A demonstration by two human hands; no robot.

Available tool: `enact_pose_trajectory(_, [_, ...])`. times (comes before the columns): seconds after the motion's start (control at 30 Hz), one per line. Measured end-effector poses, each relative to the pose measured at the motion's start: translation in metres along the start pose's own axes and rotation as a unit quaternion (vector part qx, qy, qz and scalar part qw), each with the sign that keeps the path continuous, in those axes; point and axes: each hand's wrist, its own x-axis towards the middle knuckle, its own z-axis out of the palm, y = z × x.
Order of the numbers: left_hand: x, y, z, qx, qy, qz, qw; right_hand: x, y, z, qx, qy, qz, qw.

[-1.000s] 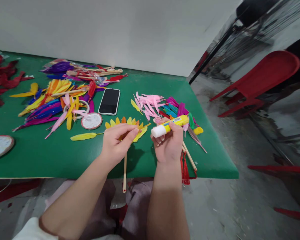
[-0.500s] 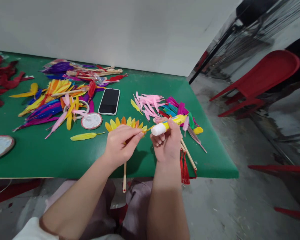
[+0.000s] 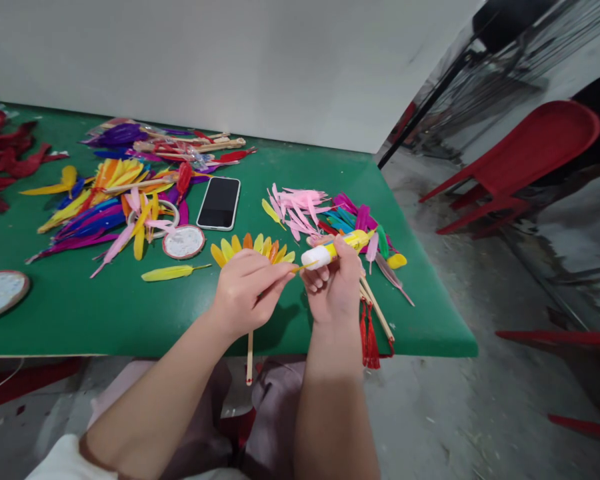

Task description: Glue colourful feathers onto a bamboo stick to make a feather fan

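Feather fan under assembly, seen from the worker's side, with the fan (image 3: 253,250) as the landmark. Far left of the fan, a round white disc (image 3: 0,293) lies near the front edge of the green bench (image 3: 105,313); between disc and fan sit loose coloured feathers (image 3: 100,213), a single yellow feather (image 3: 167,273) and a second small disc (image 3: 183,241), and behind the fan a phone (image 3: 219,203) lies face up. The left hand (image 3: 247,290) covers the fan's centre, its grip pinching a thin yellow quill between thumb and forefinger, apparently so that the tip is presented to the glue. The fan's stick handle (image 3: 250,357) runs from the hand straight toward the worker and overhangs the bench edge; the feather row arcs away, toward the wall. Just right of the fan, the right hand (image 3: 333,290) has its grip closed around a yellow glue stick (image 3: 335,249), its long axis lying nearly level, white end pointing left to meet the quill tip. Further right lie pink feathers (image 3: 300,203), wooden sticks (image 3: 377,310) and a red tassel (image 3: 370,337) hanging over the edge.
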Motion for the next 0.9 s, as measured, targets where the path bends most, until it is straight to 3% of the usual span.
enact_pose_trajectory(0.2, [-0.0032,-0.0023,0.0030,0.014,-0.015,0.041,0.999,0.0011,-0.0009,0.0022,0.001,0.019,0.025,1.000])
enact_pose_trajectory(0.37, [-0.0029,-0.0020,0.0026,0.053,0.032,-0.008,0.998,0.0010,-0.0013,0.0026,0.026,0.004,0.061,0.998])
enact_pose_trajectory(0.53, [-0.0030,-0.0022,0.0045,0.074,0.028,-0.027,0.997,0.0006,-0.0007,0.0031,0.032,0.001,0.071,0.997])
enact_pose_trajectory(0.9, [-0.0060,-0.0095,0.0082,0.069,0.006,0.051,0.996,0.0039,-0.0005,0.0033,0.036,0.043,0.104,0.993])
